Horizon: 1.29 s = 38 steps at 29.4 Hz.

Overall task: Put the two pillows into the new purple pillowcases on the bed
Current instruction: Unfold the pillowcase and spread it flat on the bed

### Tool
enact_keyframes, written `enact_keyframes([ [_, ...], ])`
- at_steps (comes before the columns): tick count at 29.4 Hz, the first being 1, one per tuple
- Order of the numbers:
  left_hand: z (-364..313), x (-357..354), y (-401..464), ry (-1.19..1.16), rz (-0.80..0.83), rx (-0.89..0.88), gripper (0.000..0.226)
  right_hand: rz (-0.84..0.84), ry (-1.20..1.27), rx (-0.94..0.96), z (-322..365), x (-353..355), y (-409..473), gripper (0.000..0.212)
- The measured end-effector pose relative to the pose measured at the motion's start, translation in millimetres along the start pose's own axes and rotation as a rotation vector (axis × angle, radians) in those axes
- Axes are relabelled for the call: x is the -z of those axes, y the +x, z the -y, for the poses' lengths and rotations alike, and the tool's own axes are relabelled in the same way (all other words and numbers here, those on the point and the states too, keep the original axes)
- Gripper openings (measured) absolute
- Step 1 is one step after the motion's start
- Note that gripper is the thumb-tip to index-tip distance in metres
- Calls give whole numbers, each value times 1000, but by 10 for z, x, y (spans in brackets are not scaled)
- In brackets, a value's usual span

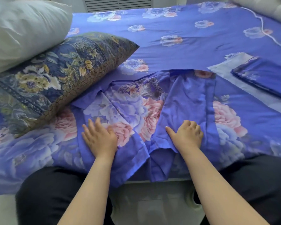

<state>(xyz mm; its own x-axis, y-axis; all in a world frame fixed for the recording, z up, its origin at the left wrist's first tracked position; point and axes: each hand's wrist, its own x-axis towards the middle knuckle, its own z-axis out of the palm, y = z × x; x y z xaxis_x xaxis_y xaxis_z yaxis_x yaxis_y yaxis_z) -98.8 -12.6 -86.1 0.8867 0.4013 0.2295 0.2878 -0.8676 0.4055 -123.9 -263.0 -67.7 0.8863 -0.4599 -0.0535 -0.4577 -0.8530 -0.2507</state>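
Observation:
A purple flowered pillowcase lies spread and creased on the bed's near edge. My left hand rests flat on its left part, fingers straight. My right hand lies on a plain purple fold of the same case, fingers curled into the cloth and thumb stretched out to the left. A second purple pillowcase lies folded at the right. At the left, a pillow in a dark blue and gold flowered case rests on the bed, with a bare white pillow on top of it.
The bed is covered by a purple flowered sheet. A pale sheet of packaging lies under the folded case. A white cushioned headboard runs along the far right. My dark-clothed knees press against the bed's near edge.

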Motion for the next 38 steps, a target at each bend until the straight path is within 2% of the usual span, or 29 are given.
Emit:
enact_keyframes([
  [2, 163, 129, -81, 1, -1, 146, 57, -41, -1, 41, -23, 24, -52, 42],
  [3, 233, 217, -113, 6, 27, 197, 61, -50, 82, 63, -39, 57, -78, 34],
  [6, 352, 463, -78, 78, 131, 270, 72, -90, 397, 0, -77, 256, -74, 27],
  [8, 358, 585, -54, -60, 209, 322, 70, -111, 465, -9, -90, 399, -56, 26],
  [11, 450, 666, 19, -319, 363, 283, 58, -137, 427, 6, -164, 673, 31, 24],
  [13, 610, 847, 223, -298, 305, 203, 41, -220, 323, -21, -289, 924, 136, 18],
  [14, 691, 982, 347, -215, 257, 186, 32, -226, 234, -48, -363, 1052, 187, 18],
  [17, 888, 1353, 591, 115, 168, 227, 24, -30, -119, -140, -468, 1181, 279, 39],
  [19, 857, 1411, 551, 343, 116, 255, 33, 52, -335, -50, -313, 1093, 231, 42],
  [20, 755, 1351, 494, 384, 70, 193, 36, 51, -347, 54, -199, 989, 214, 42],
  [22, 498, 1124, 387, 283, 45, -64, 42, 96, -174, 271, 65, 745, 162, 51],
  [24, 341, 801, 304, 196, 278, -230, 54, 269, 19, 289, 254, 463, 130, 69],
  [26, 374, 490, 273, 244, 514, -151, 63, 345, 52, 144, 227, 298, 174, 84],
  [28, 496, 298, 319, 245, 538, -36, 68, 306, 108, 9, 134, 256, 346, 95],
  [30, 507, 251, 315, 216, 471, 25, 58, 320, 436, -66, 177, 387, 462, 82],
  [32, 449, 230, 273, 221, 451, 31, 55, 377, 662, 19, 496, 470, 424, 47],
  [33, 425, 207, 247, 231, 425, 23, 56, 417, 616, 139, 773, 472, 393, 37],
  [35, 431, 197, 221, 238, 401, 16, 56, 557, 488, 406, 1340, 407, 246, 35],
  [37, 457, 191, 253, 237, 417, 23, 57, 593, 312, 490, 1584, 240, 206, 34],
  [38, 464, 197, 257, 242, 414, 27, 57, 539, 247, 502, 1615, 181, 204, 32],
])
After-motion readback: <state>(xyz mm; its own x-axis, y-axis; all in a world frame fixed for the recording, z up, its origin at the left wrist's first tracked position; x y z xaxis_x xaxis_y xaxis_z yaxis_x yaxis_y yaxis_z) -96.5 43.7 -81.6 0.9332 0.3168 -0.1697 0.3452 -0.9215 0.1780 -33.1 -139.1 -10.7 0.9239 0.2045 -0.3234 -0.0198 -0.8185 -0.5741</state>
